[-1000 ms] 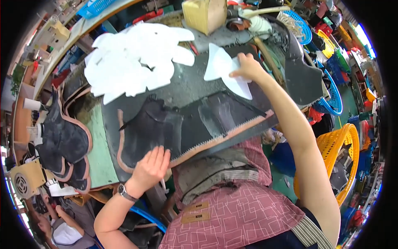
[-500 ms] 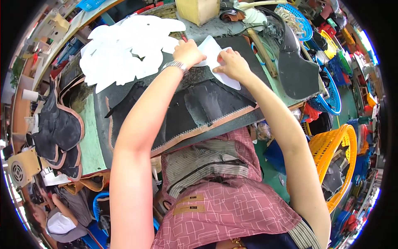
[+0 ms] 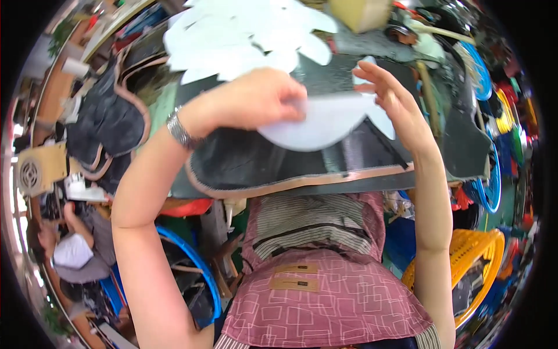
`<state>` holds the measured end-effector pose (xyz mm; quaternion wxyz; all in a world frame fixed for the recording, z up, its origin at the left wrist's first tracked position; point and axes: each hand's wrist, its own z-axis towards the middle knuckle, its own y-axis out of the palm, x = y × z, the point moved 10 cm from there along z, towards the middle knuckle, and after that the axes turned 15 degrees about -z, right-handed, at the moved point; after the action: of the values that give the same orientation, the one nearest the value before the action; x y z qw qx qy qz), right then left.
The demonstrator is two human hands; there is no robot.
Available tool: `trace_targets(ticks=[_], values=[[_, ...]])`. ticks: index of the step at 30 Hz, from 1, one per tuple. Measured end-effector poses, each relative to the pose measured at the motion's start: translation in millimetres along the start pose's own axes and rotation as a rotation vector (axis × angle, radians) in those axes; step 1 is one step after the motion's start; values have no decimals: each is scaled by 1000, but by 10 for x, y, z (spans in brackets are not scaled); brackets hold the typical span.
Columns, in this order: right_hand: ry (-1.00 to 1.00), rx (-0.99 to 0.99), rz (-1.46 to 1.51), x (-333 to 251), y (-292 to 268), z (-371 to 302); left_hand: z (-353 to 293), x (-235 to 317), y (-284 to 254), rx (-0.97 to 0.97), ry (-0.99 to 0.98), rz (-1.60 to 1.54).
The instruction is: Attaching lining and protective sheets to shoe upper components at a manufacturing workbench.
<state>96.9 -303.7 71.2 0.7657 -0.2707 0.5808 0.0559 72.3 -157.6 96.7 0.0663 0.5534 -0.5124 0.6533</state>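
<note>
My left hand (image 3: 258, 102), with a metal watch on its wrist, pinches the left end of a white sheet piece (image 3: 319, 128) with a curved lower edge. The piece is blurred by motion and hangs over a black panel (image 3: 244, 154) edged with a tan strip (image 3: 302, 181). My right hand (image 3: 401, 107) is raised at the piece's right end, fingers apart. Another white piece (image 3: 382, 119) shows beside and behind the right fingers, lying on the black material. Whether those fingers touch either piece is hard to make out.
A spread pile of white cut pieces (image 3: 232, 41) covers the far left of the table. A yellowish block (image 3: 360, 13) stands at the back. Black tan-edged panels (image 3: 104, 116) lie at left. A yellow basket (image 3: 485, 250) stands right, a blue one (image 3: 212, 279) lower left, near another person (image 3: 75, 250).
My left hand has come nearer and to the left, drawing a white piece over the panel. My right hand has lifted with its fingers spread. The whole view has shifted.
</note>
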Motion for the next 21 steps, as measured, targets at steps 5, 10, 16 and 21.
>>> trace_targets(ticks=[5, 10, 16, 21], values=[[35, -140, -417, -459, 1119, 6, -1067, -524, -239, 484, -221, -344], [428, -281, 197, -19, 2066, -59, -2071, -1354, -190, 901, -406, -953], [394, -329, -160, 75, 2507, 39, -2198, -1895, -114, 885, -466, -786], [377, -271, -196, 99, 2517, 19, -2086, -2015, -167, 899, -429, -664]])
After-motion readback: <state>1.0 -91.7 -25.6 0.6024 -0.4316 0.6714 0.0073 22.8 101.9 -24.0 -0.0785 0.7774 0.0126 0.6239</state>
